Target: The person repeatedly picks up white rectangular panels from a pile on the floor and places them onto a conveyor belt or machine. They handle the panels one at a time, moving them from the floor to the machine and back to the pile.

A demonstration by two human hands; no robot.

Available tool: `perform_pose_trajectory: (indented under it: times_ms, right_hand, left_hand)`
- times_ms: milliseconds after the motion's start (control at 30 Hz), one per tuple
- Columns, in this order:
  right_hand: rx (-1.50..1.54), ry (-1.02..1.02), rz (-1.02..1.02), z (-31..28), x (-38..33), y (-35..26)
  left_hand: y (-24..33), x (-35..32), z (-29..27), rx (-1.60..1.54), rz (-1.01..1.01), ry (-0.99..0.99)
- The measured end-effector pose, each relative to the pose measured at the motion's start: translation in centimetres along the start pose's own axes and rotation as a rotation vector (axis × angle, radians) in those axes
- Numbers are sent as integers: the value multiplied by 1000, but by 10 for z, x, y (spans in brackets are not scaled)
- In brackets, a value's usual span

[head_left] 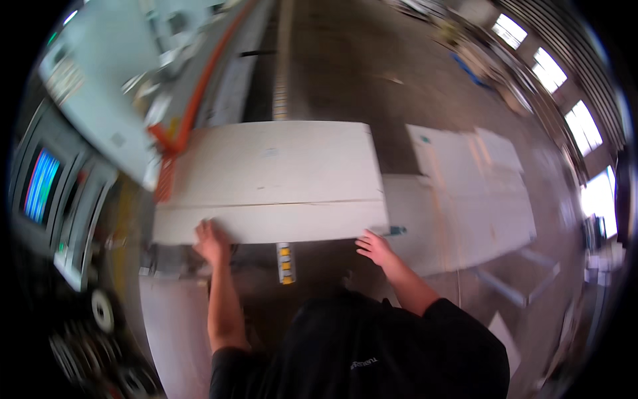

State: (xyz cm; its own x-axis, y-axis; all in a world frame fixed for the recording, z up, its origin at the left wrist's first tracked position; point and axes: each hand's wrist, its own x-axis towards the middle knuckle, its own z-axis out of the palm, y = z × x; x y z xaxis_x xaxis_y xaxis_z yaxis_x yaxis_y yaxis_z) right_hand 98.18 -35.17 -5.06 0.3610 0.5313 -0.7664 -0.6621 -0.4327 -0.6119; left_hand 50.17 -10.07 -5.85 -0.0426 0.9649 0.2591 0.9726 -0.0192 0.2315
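Note:
A wide white panel (266, 163) lies in front of me, with a narrow white strip (292, 223) along its near side, and a thin dark line runs between them. My left hand (212, 242) rests its fingers on the strip's near edge, close to the left end. At the strip's near right corner, my right hand (375, 249) has its fingers stretched out and apart. Whether these fingertips touch the corner is hard to tell through the blur.
An orange-edged machine rail (211, 73) runs away from the panel's left end. Left of it stands a control cabinet with a lit screen (41, 186). More pale boards (458, 206) lie to the right, beside a metal frame (518, 286). A yellow-marked strip (286, 265) shows below the panel.

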Motion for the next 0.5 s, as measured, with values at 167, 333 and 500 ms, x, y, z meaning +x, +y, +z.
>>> perform_pose_trajectory:
  times_ms: [167, 333, 500]
  right_hand:
    - [-598, -87, -103, -71, -42, 25]
    - [-669, -32, 48, -191, -79, 97]
    - [-355, 284, 128, -318, -79, 200]
  left_hand:
    - [30, -18, 24, -171, 221, 114]
    - [108, -87, 19, -567, 386, -78]
    - [213, -184, -12, -927, 359, -619]
